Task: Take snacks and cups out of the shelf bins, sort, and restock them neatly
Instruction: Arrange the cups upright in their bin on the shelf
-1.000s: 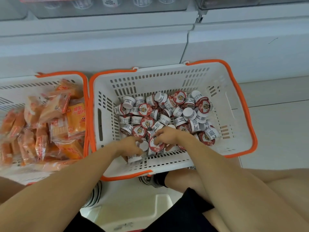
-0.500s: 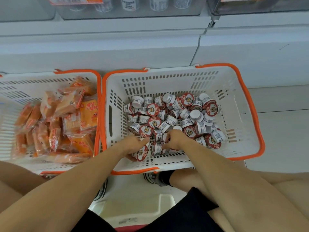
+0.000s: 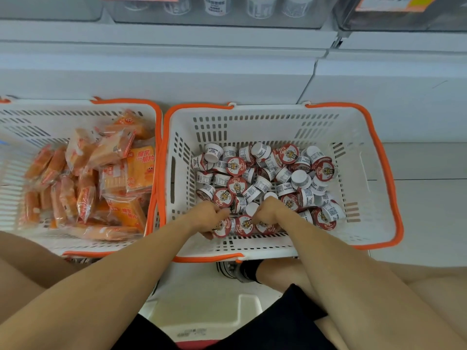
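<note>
In the white orange-rimmed basket (image 3: 374, 193), jumbled small white cups (image 3: 267, 178) with red foil lids.

black shorts (image 3: 285, 322), striped shoe (image 3: 228, 270), white step stool (image 3: 202, 317)

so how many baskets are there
2. The left basket holds orange snack packs; the right basket holds small cups. The frame cuts off the left basket, so more may lie beyond.
</note>
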`<state>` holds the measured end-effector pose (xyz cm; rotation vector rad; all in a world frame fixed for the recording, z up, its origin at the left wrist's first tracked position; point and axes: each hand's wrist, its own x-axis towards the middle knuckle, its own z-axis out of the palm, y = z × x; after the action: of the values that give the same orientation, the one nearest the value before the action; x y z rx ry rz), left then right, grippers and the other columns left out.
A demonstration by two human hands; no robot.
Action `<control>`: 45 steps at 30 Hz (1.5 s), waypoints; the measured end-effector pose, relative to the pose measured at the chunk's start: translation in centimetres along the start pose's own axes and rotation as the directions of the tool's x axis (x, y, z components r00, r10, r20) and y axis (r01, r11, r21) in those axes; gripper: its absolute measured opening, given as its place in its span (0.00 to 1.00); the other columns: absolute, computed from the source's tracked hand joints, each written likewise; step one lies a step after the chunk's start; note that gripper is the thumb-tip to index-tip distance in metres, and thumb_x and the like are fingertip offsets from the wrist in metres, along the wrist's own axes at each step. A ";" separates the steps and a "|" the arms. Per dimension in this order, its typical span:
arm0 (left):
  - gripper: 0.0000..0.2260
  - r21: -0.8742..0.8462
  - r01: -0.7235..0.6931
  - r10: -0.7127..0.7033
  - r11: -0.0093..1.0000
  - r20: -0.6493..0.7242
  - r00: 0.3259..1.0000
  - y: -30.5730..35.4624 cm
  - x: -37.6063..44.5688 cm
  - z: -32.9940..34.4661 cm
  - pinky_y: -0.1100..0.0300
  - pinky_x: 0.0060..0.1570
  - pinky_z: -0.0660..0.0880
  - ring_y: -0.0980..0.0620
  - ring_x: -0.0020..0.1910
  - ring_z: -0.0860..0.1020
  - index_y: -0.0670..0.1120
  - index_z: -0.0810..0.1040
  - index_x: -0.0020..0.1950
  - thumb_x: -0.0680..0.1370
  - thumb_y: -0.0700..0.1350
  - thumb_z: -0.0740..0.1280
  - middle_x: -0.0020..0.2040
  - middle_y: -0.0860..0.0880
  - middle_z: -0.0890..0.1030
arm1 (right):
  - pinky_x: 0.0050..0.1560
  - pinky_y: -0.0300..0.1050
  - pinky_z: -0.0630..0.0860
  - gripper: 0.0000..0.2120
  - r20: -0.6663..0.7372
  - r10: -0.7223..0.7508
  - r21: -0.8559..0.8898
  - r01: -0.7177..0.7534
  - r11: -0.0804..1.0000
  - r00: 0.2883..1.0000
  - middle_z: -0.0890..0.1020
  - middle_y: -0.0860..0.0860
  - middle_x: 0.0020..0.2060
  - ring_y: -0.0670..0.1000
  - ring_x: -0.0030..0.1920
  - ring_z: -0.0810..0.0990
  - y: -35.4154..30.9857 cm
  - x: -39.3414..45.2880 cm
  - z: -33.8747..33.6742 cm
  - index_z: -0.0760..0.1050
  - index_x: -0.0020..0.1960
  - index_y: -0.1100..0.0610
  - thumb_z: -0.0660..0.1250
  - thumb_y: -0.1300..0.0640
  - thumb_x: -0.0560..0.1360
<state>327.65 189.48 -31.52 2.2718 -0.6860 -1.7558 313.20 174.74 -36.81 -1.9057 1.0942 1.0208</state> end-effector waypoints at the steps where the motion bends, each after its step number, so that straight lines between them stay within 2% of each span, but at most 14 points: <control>1: 0.16 -0.039 0.002 -0.003 0.999 -0.021 1.000 0.1 0.0 0.0 0.60 0.34 0.81 0.56 0.26 0.77 0.43 0.77 0.51 0.84 0.54 0.58 0.29 0.49 0.68 | 0.53 0.48 0.80 0.22 0.000 -0.010 -0.014 0.010 1.000 1.000 0.82 0.56 0.57 0.56 0.56 0.81 0.2 -0.1 -0.1 0.81 0.61 0.61 0.74 0.46 0.74; 4: 0.18 -0.193 -0.017 -0.001 0.981 -0.090 0.996 0.5 0.2 -0.5 0.58 0.34 0.82 0.50 0.32 0.83 0.39 0.76 0.48 0.85 0.52 0.58 0.34 0.46 0.79 | 0.59 0.49 0.79 0.19 0.004 -0.010 0.010 0.010 1.000 1.000 0.82 0.56 0.56 0.55 0.57 0.80 0.6 -0.9 -0.7 0.81 0.61 0.61 0.72 0.49 0.77; 6: 0.18 -0.258 -0.015 -0.010 0.966 -0.097 0.995 0.5 0.2 -0.8 0.51 0.41 0.84 0.44 0.39 0.85 0.37 0.76 0.55 0.84 0.52 0.58 0.47 0.39 0.84 | 0.51 0.46 0.78 0.17 0.021 -0.016 0.018 0.016 1.000 1.000 0.81 0.56 0.49 0.54 0.49 0.79 1.0 -1.4 -0.8 0.81 0.60 0.62 0.70 0.51 0.78; 10: 0.17 -0.170 -0.011 -0.006 0.985 -0.099 0.995 0.0 0.1 -0.3 0.60 0.32 0.81 0.50 0.34 0.82 0.40 0.75 0.62 0.82 0.53 0.64 0.42 0.49 0.77 | 0.35 0.44 0.66 0.18 -0.016 0.002 0.053 -0.001 0.999 1.000 0.69 0.53 0.31 0.50 0.30 0.66 1.7 -2.6 -1.1 0.69 0.36 0.58 0.65 0.51 0.81; 12: 0.14 -0.077 -0.001 -0.006 0.997 -0.089 0.996 -0.2 0.4 0.0 0.61 0.33 0.82 0.48 0.40 0.83 0.41 0.74 0.61 0.81 0.50 0.67 0.46 0.49 0.77 | 0.33 0.44 0.64 0.19 -0.051 -0.008 0.055 0.011 0.998 0.999 0.69 0.52 0.30 0.50 0.30 0.66 2.1 -3.4 -1.9 0.66 0.35 0.57 0.63 0.50 0.82; 15: 0.07 0.089 0.021 -0.019 0.996 -0.024 1.000 0.1 1.1 0.7 0.52 0.46 0.83 0.48 0.41 0.79 0.42 0.74 0.58 0.81 0.42 0.65 0.47 0.45 0.76 | 0.32 0.44 0.61 0.20 -0.043 -0.032 0.061 0.035 0.998 0.999 0.67 0.53 0.29 0.50 0.28 0.63 2.7 -4.4 -3.5 0.63 0.33 0.57 0.64 0.53 0.82; 17: 0.07 0.122 0.010 -0.011 0.993 0.011 1.000 0.6 1.5 1.3 0.55 0.41 0.80 0.51 0.37 0.74 0.41 0.74 0.58 0.82 0.39 0.60 0.43 0.47 0.74 | 0.32 0.45 0.60 0.21 -0.058 -0.039 0.082 0.044 0.996 0.998 0.66 0.52 0.28 0.50 0.28 0.62 3.1 -4.7 -4.1 0.62 0.33 0.56 0.64 0.53 0.81; 21: 0.08 0.076 -0.012 0.009 0.997 0.038 0.999 1.8 2.1 3.0 0.54 0.43 0.78 0.50 0.42 0.76 0.43 0.72 0.56 0.83 0.47 0.60 0.46 0.47 0.76 | 0.36 0.45 0.64 0.21 -0.048 -0.050 0.084 0.054 0.995 0.998 0.67 0.52 0.28 0.50 0.29 0.64 3.5 -4.3 -3.1 0.62 0.32 0.55 0.65 0.52 0.81; 25: 0.15 0.311 -0.127 0.148 0.942 -0.045 0.988 1.9 3.0 4.1 0.57 0.41 0.74 0.48 0.46 0.77 0.47 0.68 0.52 0.80 0.57 0.67 0.45 0.50 0.75 | 0.34 0.44 0.66 0.22 -0.158 -0.052 0.017 0.056 0.998 0.986 0.68 0.52 0.28 0.51 0.30 0.67 4.4 -2.6 -1.3 0.63 0.32 0.55 0.67 0.49 0.79; 29: 0.22 0.482 -0.091 0.168 0.871 -0.119 0.979 1.7 4.7 4.6 0.57 0.42 0.73 0.50 0.44 0.76 0.46 0.72 0.51 0.74 0.63 0.71 0.44 0.49 0.78 | 0.31 0.44 0.64 0.21 -0.193 -0.051 -0.026 0.047 0.999 0.980 0.68 0.51 0.31 0.50 0.31 0.67 4.8 -1.7 -1.6 0.63 0.35 0.55 0.67 0.45 0.77; 33: 0.29 0.465 -0.020 0.098 0.885 -0.145 0.985 2.6 5.9 5.7 0.58 0.38 0.73 0.48 0.43 0.78 0.43 0.77 0.51 0.73 0.70 0.66 0.41 0.48 0.78 | 0.36 0.45 0.72 0.17 -0.153 -0.028 0.026 0.033 0.999 0.988 0.74 0.52 0.35 0.53 0.37 0.74 5.0 -0.8 -1.4 0.73 0.45 0.58 0.69 0.44 0.76; 38: 0.25 0.404 0.007 0.049 0.915 -0.127 0.991 3.4 7.1 6.0 0.60 0.47 0.71 0.46 0.56 0.77 0.48 0.75 0.65 0.75 0.64 0.68 0.59 0.46 0.80 | 0.32 0.44 0.67 0.20 -0.087 -0.037 0.054 0.042 0.998 0.995 0.72 0.52 0.32 0.50 0.32 0.69 5.1 -0.1 -1.4 0.68 0.36 0.56 0.69 0.45 0.77; 43: 0.20 0.447 0.040 0.011 0.893 -0.112 0.994 4.2 7.0 5.5 0.56 0.51 0.76 0.46 0.57 0.79 0.45 0.77 0.61 0.75 0.56 0.73 0.57 0.46 0.80 | 0.37 0.44 0.70 0.22 -0.027 -0.006 0.098 0.008 0.995 1.000 0.68 0.52 0.30 0.50 0.30 0.66 4.8 0.2 -1.1 0.63 0.33 0.55 0.71 0.46 0.75; 45: 0.19 0.381 0.084 -0.045 0.921 -0.112 0.993 3.9 6.9 5.3 0.56 0.45 0.77 0.46 0.54 0.81 0.42 0.80 0.55 0.72 0.53 0.76 0.51 0.44 0.81 | 0.36 0.44 0.70 0.21 -0.033 -0.007 0.107 0.011 0.994 0.999 0.69 0.51 0.31 0.50 0.31 0.67 4.5 0.2 -1.0 0.64 0.34 0.54 0.71 0.47 0.75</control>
<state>323.04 183.56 -37.33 2.6434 -1.0248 -1.6344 309.51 172.03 -37.40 -1.8456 1.1352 0.9104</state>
